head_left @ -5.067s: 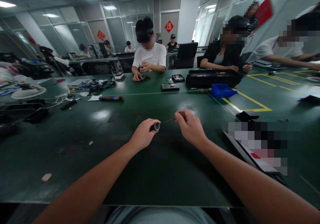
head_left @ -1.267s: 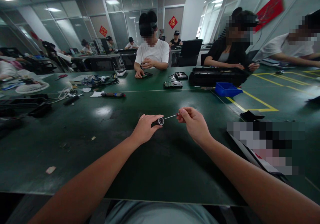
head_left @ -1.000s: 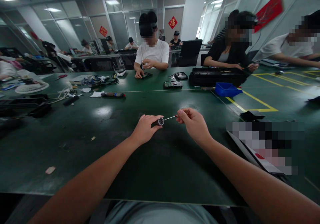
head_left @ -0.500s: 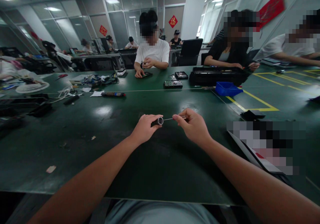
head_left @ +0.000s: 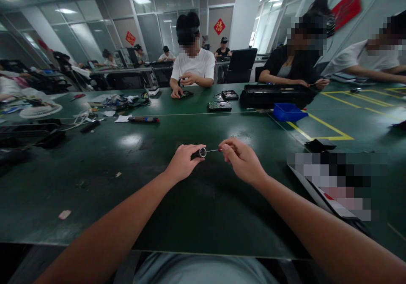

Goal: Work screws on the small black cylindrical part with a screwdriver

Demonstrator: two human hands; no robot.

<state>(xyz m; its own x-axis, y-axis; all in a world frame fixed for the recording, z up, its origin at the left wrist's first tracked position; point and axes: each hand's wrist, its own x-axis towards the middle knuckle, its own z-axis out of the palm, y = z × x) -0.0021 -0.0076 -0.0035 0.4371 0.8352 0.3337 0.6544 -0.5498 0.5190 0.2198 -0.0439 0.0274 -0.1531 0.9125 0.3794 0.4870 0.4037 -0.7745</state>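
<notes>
My left hand (head_left: pixel 183 161) is closed around a short black cylinder (head_left: pixel 201 152) with a silver ring at its end, much like a flashlight head. That ringed end faces toward me and to the right. My right hand (head_left: pixel 244 157) pinches a screwdriver (head_left: pixel 213 150), whose thin metal shaft points left at the ring. A bit of red handle shows at the fingertips; the rest is mostly hidden by the fingers. The shaft's tip is at the cylinder's rim, and I cannot tell whether it goes inside. Both hands are above the green table (head_left: pixel 196 216).
Ahead lie open hard drives (head_left: pixel 219 106), a long black casing (head_left: pixel 272 96) and a blue tray (head_left: pixel 289 112). A dark pen-shaped tool (head_left: pixel 144 119), cables and a white fan grille (head_left: pixel 41 110) are at left. Across the table a person in a white shirt (head_left: pixel 193 66) handles parts.
The fingers of my right hand have shifted on the screwdriver, showing more red handle. My left hand and the cylinder have barely moved.
</notes>
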